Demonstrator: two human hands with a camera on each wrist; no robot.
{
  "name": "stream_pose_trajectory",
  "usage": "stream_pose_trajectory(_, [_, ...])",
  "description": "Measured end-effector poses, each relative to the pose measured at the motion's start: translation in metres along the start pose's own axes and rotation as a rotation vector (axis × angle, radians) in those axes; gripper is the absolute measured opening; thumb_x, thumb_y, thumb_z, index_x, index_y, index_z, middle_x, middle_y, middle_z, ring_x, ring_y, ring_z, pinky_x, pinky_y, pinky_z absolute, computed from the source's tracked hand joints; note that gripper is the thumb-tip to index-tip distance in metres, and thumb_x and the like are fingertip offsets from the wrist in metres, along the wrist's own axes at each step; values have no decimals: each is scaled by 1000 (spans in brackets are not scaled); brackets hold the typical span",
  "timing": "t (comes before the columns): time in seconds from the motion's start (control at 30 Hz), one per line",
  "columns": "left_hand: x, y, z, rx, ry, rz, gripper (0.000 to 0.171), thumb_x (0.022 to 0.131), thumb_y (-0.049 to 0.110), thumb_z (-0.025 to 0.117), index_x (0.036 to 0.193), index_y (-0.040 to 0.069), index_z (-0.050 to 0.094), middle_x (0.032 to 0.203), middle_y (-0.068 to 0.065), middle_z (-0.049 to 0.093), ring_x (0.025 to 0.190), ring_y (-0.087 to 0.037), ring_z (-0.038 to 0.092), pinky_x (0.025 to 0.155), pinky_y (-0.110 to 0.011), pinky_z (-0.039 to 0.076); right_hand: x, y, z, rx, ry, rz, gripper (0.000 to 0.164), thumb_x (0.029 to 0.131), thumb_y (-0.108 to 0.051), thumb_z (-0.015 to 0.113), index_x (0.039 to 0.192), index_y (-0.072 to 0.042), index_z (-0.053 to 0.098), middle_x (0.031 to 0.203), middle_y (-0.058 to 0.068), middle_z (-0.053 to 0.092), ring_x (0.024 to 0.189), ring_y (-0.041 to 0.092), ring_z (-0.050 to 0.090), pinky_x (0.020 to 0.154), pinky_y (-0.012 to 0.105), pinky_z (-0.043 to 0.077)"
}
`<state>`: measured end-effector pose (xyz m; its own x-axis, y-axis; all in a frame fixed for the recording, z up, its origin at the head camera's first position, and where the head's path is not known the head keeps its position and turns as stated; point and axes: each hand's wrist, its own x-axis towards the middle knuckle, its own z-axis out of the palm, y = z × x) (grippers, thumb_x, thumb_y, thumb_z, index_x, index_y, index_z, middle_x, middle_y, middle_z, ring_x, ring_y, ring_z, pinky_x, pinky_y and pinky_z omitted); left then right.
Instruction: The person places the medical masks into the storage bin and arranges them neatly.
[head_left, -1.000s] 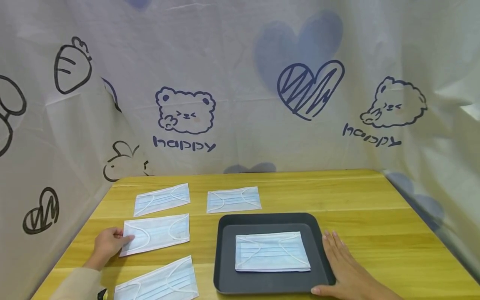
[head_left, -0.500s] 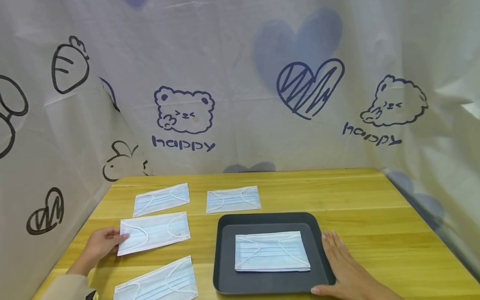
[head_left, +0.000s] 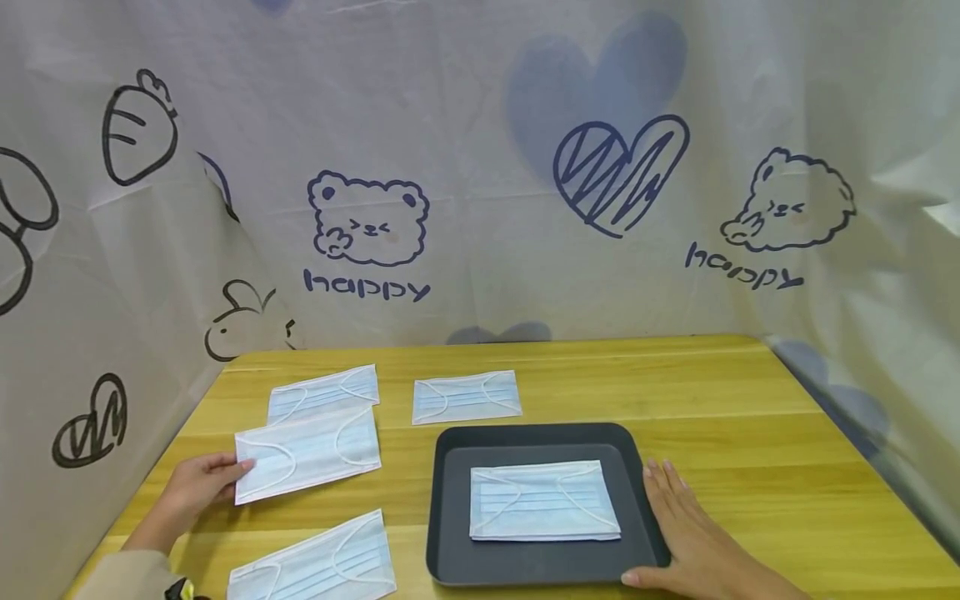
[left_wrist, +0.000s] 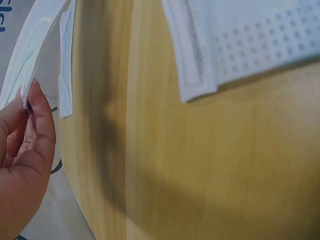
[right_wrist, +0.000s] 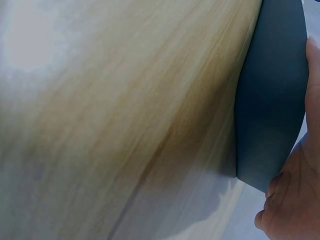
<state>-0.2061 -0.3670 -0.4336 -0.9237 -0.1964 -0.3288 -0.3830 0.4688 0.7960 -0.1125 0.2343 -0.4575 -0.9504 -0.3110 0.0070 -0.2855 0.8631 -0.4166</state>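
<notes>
In the head view my left hand point(head_left: 189, 492) pinches the left end of a pale blue face mask point(head_left: 315, 454) with white ear loops. That mask is lifted above the table and overlaps the mask behind it. The left wrist view shows the thumb and fingertips of the left hand point(left_wrist: 27, 160) gripping the edge of the mask point(left_wrist: 25, 62). My right hand point(head_left: 693, 533) rests against the right side of a dark grey tray point(head_left: 532, 571), fingers straight, thumb by its near corner. A neat stack of masks point(head_left: 543, 500) lies inside the tray. The right wrist view shows the tray's outer wall point(right_wrist: 270, 95).
Further masks lie flat on the wooden table point(head_left: 712, 392): one at the back left point(head_left: 322, 392), one behind the tray point(head_left: 467, 397), and one at the front left point(head_left: 322, 558). A white curtain point(head_left: 480, 167) with drawings surrounds the table's back and sides.
My left hand has raised the mask from the table, and it now covers part of the mask behind. The right hand and the tray stay in place.
</notes>
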Motion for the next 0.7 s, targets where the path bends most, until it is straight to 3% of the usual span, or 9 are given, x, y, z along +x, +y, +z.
stream_pose_trajectory(0.17, [-5, 6, 0, -59, -25, 20, 60, 87, 32, 63, 118, -17, 47, 78, 12, 58, 68, -2, 53, 62, -20, 50, 0, 0, 0, -10, 7, -8, 119, 68, -69, 64, 148, 0, 8, 153, 25, 11, 133, -4, -25, 100, 6, -18])
stream_pose_trajectory(0.2, [-6, 7, 0, -62, -26, 25, 57, 88, 30, 62, 117, -18, 47, 77, 13, 58, 67, -2, 53, 62, -20, 51, 0, 0, 0, -5, 8, -10, 119, 68, -68, 64, 148, 0, 9, 153, 25, 11, 133, -4, -25, 91, 0, -20])
stream_pose_trajectory(0.37, [-8, 12, -1, -70, -42, 44, 50, 90, 27, 60, 115, -16, 50, 76, 15, 57, 66, 0, 52, 61, -19, 50, 0, 0, -1, 6, -1, -6, 118, 68, -68, 64, 147, 2, 10, 153, 26, 11, 134, -3, -25, 91, -1, -21])
stream_pose_trajectory(0.6, [-13, 15, 3, -163, -68, 60, 20, 88, 22, 63, 94, 2, 63, 71, 15, 57, 64, 0, 54, 60, -18, 50, 0, -1, -1, 26, -3, 3, 118, 69, -67, 64, 148, 2, 10, 153, 25, 10, 138, 4, -22, 90, -1, -20])
stream_pose_trajectory(0.7, [-15, 17, 7, -186, -75, 61, 16, 89, 20, 63, 92, 4, 63, 71, 15, 57, 64, 0, 54, 60, -18, 50, -1, -2, -1, 27, 0, 2, 118, 69, -67, 64, 147, 2, 10, 153, 25, 10, 138, 4, -22, 90, -1, -20])
